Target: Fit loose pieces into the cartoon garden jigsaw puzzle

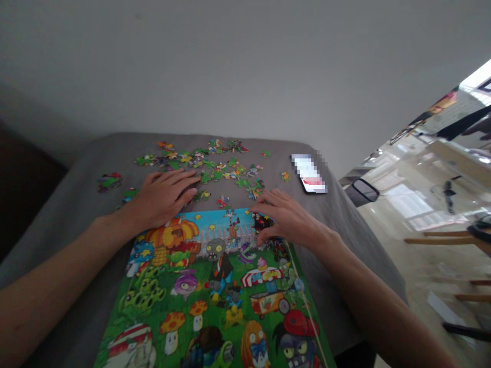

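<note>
A colourful cartoon picture board [226, 266], with plants and zombies on it, lies on the grey cloth close in front of me. My left hand [164, 197] rests flat at its top left corner, fingers stretched toward a spread of loose jigsaw pieces [230, 171]. Over the board's top right part is my right hand [286, 217], its fingers bent and the thumb apart from them. Nothing shows held in either hand. A few pieces [223, 202] lie just above the board's top edge, between the hands.
A phone [310, 174] with a lit screen lies at the right of the cloth-covered table [84, 179]. A small cluster of pieces [110, 181] sits at the far left. Behind rises a plain pale wall [230, 66]. Wooden chair legs [441, 240] stand on the shiny floor at right.
</note>
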{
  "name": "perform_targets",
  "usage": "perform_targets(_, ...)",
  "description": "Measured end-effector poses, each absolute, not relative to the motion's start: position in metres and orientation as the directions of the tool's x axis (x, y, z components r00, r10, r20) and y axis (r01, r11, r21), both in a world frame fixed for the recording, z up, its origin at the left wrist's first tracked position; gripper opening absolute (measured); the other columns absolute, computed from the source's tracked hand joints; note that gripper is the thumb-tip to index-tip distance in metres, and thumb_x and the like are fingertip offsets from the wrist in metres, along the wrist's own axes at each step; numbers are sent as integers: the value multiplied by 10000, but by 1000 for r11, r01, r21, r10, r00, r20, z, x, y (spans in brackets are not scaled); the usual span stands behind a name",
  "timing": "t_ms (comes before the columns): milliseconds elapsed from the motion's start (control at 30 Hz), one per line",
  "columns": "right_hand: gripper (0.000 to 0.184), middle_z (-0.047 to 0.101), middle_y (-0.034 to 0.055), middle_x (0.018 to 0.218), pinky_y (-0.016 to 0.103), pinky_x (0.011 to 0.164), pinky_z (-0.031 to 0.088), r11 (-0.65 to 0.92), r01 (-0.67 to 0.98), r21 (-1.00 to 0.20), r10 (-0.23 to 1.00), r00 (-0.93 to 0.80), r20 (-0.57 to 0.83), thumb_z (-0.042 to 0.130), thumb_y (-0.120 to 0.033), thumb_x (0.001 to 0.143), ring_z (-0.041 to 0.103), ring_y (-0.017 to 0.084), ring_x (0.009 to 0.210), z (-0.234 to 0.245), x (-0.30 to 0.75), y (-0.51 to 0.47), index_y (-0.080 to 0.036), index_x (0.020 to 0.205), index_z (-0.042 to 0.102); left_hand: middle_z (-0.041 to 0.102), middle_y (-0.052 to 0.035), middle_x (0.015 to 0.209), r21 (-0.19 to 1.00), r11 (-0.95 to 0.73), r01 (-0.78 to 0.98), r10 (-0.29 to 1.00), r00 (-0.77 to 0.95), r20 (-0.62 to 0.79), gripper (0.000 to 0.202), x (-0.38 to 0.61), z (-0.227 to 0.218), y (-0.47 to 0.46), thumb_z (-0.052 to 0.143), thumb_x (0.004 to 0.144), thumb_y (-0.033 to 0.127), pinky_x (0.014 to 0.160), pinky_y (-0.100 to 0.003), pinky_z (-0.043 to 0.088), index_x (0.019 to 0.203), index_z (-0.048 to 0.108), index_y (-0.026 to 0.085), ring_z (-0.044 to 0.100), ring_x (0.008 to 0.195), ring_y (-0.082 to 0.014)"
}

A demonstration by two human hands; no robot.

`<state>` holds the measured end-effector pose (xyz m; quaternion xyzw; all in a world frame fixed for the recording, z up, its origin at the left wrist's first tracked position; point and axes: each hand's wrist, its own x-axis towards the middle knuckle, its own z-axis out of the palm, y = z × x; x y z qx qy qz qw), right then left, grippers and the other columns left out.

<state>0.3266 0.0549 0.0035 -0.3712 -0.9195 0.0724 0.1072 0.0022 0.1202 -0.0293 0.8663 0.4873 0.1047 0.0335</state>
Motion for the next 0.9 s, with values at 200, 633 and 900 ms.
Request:
perform_targets(200,606,653,79,1115,376,869,439,806,579,-122,592,-792,152,784,-622,689,576,255,1028,5,327,66,-210,1125,700,495,-63,1530,149,-523,839,850,502,160,591,1,-33,121,212,1016,491,1144,-499,251,1427,546,227,423,1417,-293)
perform_targets(633,705,671,93,1011,382,829,420,855,515,-59,518,-851,83,729,-755,646,573,269,966,9,322,82,-182,1056,710,483,-55,1540,138,-519,844,853,501,145,620,3,-30,120,183,1007,505,1137,-498,262,1416,552,220,421,1420,-285)
perform_targets(900,618,673,96,933,405,828,432,895,441,-63,445,-893,68,687,-735,741,584,278,925,12,317,88,-167,983,714,494,-48,1533,139,-518,844,854,499,148,579,2,-30,119,210,1017,500,1141,-487,260,1411,552,249,423,1421,-278)
